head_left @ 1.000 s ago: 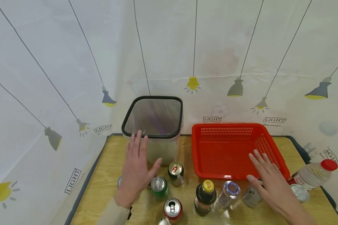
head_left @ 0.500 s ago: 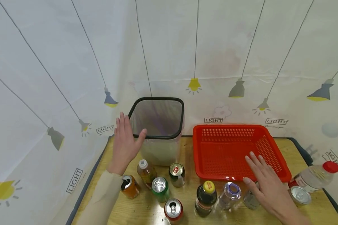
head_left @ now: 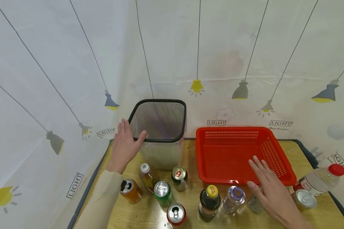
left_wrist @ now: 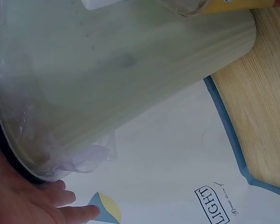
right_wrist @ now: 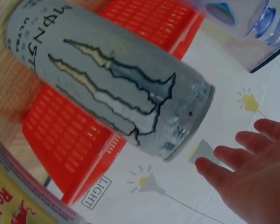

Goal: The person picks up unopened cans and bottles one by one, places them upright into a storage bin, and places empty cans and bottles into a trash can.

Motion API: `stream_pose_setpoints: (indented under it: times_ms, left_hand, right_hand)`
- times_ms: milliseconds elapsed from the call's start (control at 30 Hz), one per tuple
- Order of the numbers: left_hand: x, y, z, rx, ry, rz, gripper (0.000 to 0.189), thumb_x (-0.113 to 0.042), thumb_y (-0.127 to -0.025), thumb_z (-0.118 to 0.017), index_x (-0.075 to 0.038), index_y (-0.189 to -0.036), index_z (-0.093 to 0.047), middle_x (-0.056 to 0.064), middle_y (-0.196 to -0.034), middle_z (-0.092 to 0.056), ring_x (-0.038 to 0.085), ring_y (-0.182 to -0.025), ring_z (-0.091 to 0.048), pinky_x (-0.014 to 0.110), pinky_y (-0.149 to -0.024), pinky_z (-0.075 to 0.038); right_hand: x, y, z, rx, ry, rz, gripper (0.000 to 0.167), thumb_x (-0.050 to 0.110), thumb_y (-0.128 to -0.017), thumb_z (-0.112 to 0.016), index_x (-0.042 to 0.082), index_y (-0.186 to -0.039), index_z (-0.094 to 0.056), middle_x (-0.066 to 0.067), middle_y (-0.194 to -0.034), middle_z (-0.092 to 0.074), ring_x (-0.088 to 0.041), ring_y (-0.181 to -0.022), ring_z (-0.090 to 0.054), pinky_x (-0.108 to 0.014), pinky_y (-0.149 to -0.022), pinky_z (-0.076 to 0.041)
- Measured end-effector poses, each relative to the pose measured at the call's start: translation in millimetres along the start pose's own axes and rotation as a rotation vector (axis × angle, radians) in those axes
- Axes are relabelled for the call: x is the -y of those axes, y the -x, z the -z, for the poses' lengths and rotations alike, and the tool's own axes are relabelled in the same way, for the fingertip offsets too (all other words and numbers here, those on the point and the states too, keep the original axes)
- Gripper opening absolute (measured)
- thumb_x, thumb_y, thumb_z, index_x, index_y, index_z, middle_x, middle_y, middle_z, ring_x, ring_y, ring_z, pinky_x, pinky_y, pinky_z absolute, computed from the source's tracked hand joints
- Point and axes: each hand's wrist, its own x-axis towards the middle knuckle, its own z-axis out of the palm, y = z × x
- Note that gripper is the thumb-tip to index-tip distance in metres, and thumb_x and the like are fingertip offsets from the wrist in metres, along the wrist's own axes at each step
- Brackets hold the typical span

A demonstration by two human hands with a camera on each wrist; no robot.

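My left hand [head_left: 125,147] is at the left side of the waste bin [head_left: 161,156], fingers straight along its black rim [left_wrist: 11,161]. The bin is lined with a thin clear bag [left_wrist: 95,154]. Over the front right of the red basket [head_left: 226,162] hovers my right hand [head_left: 270,190], fingers spread and holding nothing. Beneath that hand stands a grey Monster can [right_wrist: 116,84], partly hidden in the head view. To its left are a clear bottle with a purple neck [head_left: 233,199] and a dark bottle with a yellow cap [head_left: 209,203].
Around the left forearm stand an orange can [head_left: 132,191], an amber bottle [head_left: 149,178], a green can [head_left: 163,193], a black can [head_left: 180,178] and a red can [head_left: 176,214]. At right, a red-capped bottle [head_left: 321,179] leans beside a Red Bull can [right_wrist: 11,198].
My left hand has moved left and away from in front of the bin to its left rim, uncovering the orange can and amber bottle. The right hand has barely shifted.
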Motion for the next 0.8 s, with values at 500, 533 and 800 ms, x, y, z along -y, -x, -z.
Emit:
stream_pose_setpoints:
  times_ms: [500, 533, 800]
  left_hand:
    - [1.0, -0.4, -1.2, 0.004, -0.001, -0.001, 0.102, -0.069, -0.102, -0.039, 0.01, -0.161, -0.013, 0.028, -0.169, -0.011, 0.045, -0.155, -0.014, 0.061, -0.122, -0.021]
    - [1.2, -0.5, -1.5, -0.001, 0.001, -0.002, 0.102, -0.069, -0.102, -0.039, 0.01, -0.161, -0.013, 0.028, -0.169, -0.011, 0.045, -0.155, -0.015, 0.06, -0.121, -0.022]
    - [1.6, -1.9, -3.6, -0.015, 0.003, -0.007, 0.101, -0.069, -0.101, -0.038, 0.009, -0.161, -0.015, 0.028, -0.169, -0.012, 0.048, -0.152, -0.022, 0.06, -0.12, -0.025]
  right_hand:
    - [30, 9.6, -26, 0.08, -0.183, -0.065, 0.087, 0.04, -0.098, -0.071, 0.021, -0.167, -0.021, -0.024, -0.157, -0.044, -0.041, -0.109, -0.067, -0.062, -0.08, -0.057]
    - [31, 10.3, -30, 0.093, -0.171, -0.092, 0.088, 0.044, -0.098, -0.071, 0.019, -0.167, -0.022, -0.024, -0.156, -0.046, -0.039, -0.108, -0.067, -0.06, -0.079, -0.057]
    - [33, 16.6, -54, 0.112, -0.168, -0.24, 0.093, 0.055, -0.093, -0.073, 0.007, -0.161, -0.031, -0.025, -0.137, -0.062, -0.032, -0.092, -0.071, -0.056, -0.081, -0.059]
